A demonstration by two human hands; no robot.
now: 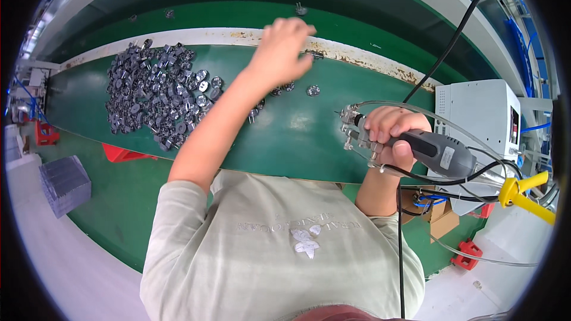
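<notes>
My left hand (pixel 284 50) reaches over the far white, rust-stained ledge of the green table (pixel 279 142). Its fingers and thumb are apart, and nothing shows between them. Close by its thumb lies a small dark part (pixel 315 54) against the ledge. In my right hand (pixel 395 128) is a dark grey handheld power tool (pixel 437 154), gripped round its body. The tool's tip, with metal fittings and clear tubes, points left above the table. A large heap of small round black-and-silver parts (pixel 151 89) covers the table's left side. One loose part (pixel 313 90) sits nearer the middle.
A white box-shaped machine (pixel 473 113) stands at the right end, with cables and tubes running round it. A black cable (pixel 458 35) hangs from above. Beyond the ledge a few parts lie on a green surface (pixel 238 15). A yellow tie (pixel 523 193) holds the tool's rear.
</notes>
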